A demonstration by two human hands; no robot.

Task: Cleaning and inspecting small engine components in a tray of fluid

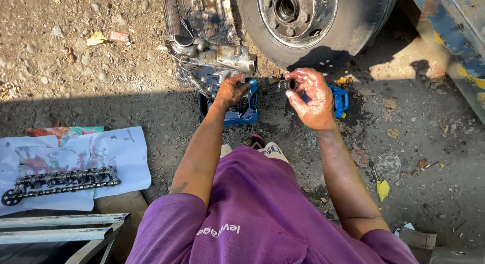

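harsh sunlight up top, deep shadow below (sharp focus, glare on metal).

ground: dirt, gravel [60, 57] | wheel [313, 21] | light: hard sun, shadows

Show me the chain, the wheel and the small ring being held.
chain [60, 183]: head view, middle links.
wheel [348, 31]: head view, tyre sidewall.
ring [287, 84]: head view, its dark rim.

outdoor repair yard | dirt ground [76, 52] | truck wheel [313, 21] | greasy engine part [212, 59]
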